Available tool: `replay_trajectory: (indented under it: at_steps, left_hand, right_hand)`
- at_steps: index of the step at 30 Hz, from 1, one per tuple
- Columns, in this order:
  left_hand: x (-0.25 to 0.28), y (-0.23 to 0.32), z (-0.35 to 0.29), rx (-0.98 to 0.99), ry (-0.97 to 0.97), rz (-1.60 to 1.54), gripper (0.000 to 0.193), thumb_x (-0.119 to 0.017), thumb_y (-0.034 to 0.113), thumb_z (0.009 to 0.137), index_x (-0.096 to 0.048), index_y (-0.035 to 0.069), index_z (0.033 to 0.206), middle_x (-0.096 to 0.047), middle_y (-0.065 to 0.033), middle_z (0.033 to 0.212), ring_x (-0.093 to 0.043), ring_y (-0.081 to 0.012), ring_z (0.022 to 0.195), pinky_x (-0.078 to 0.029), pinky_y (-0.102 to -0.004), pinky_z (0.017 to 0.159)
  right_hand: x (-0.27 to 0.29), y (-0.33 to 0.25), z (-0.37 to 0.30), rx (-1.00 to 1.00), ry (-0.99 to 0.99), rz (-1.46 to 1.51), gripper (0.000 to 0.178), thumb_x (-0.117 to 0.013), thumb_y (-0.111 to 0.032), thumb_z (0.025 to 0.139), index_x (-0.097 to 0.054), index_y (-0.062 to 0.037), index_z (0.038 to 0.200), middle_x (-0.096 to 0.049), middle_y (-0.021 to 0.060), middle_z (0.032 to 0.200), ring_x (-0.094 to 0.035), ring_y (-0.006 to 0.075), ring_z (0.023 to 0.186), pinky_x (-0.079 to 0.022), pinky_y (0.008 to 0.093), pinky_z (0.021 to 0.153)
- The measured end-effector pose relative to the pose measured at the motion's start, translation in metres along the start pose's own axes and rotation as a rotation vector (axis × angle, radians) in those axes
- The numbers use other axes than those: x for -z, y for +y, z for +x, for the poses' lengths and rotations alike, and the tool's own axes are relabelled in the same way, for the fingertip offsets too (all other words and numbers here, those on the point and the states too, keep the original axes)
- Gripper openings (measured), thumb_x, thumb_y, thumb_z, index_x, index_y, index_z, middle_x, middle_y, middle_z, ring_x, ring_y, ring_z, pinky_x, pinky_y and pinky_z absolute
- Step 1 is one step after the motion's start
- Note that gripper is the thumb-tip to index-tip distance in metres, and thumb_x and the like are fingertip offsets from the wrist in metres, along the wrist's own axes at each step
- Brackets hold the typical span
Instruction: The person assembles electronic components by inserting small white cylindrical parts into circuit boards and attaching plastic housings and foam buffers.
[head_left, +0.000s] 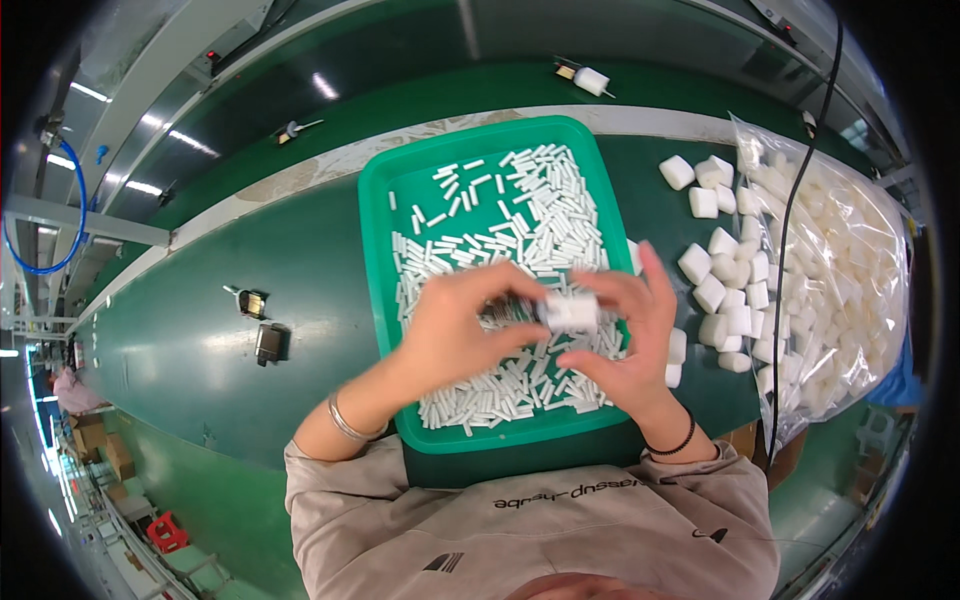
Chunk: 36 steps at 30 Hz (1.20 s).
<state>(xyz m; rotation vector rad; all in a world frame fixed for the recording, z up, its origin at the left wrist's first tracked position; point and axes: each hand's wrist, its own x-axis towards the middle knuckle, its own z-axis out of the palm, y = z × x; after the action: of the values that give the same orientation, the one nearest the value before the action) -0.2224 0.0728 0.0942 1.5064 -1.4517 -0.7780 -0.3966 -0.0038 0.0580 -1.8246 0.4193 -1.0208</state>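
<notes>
Above a green tray [377, 290], my left hand [455, 325] pinches a small dark part [508, 312] between thumb and fingers. A white soft-looking block [572, 313] sits at the right end of that part, blurred by motion. Around the block curves my right hand [640, 340], thumb and fingers spread apart; a finger is near the block's top edge. Whether it touches is unclear. Many short white sticks [570, 205] lie loose in the tray beneath both hands.
Loose white blocks [709, 293] lie right of the tray, beside a clear plastic bag [850, 290] full of them. A black cable [790, 210] hangs across the bag. Two small dark parts [268, 343] lie left. Behind, a green belt carries a white-ended part [590, 80].
</notes>
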Motion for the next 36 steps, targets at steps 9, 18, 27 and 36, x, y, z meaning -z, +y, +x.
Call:
replay_trajectory:
  at_steps: [9,18,27,36]
  left_hand:
    - [0.255,-0.208,0.035,0.478,0.913,0.560,0.042,-0.075,0.031,0.061,-0.063,0.006,0.092,-0.065,-0.0090,0.090,-0.062,-0.0207,0.084,-0.046,-0.0292,0.074]
    - [0.258,-0.232,0.078,0.138,0.756,1.341,0.050,-0.057,0.047,0.077,-0.052,0.016,0.116,-0.046,-0.0052,0.126,-0.029,-0.0321,0.123,-0.028,-0.0485,0.095]
    - [0.201,-0.172,0.105,0.132,0.495,1.133,0.038,-0.065,0.039,0.071,-0.058,0.011,0.096,-0.061,-0.0089,0.092,-0.055,-0.0244,0.092,-0.037,-0.0422,0.083]
    - [0.034,-0.029,0.046,-0.553,0.286,0.632,0.045,-0.082,0.017,0.051,-0.056,0.004,0.085,-0.057,-0.0084,0.086,-0.055,-0.0173,0.071,-0.046,-0.0247,0.056]
  right_hand:
    - [0.006,0.009,-0.002,0.143,-0.571,-0.419,0.044,-0.073,-0.028,0.058,-0.060,-0.0091,0.096,-0.053,0.0017,0.087,-0.048,0.0191,0.083,-0.042,0.0308,0.065]
    - [0.003,0.021,-0.005,0.139,-0.674,-0.449,0.012,-0.057,-0.008,0.062,-0.052,-0.0091,0.073,-0.044,0.0002,0.076,-0.044,0.0164,0.075,-0.041,0.0274,0.060]
    - [0.004,0.021,-0.003,0.100,-0.497,-0.281,0.016,-0.069,-0.014,0.067,-0.061,-0.0096,0.080,-0.053,0.0006,0.072,-0.052,0.0170,0.068,-0.043,0.0282,0.055]
    - [0.020,0.016,-0.002,-0.322,-0.021,0.192,0.010,-0.062,-0.001,0.075,-0.063,-0.0011,0.085,-0.058,0.0072,0.081,-0.054,0.0112,0.068,-0.047,0.0212,0.053]
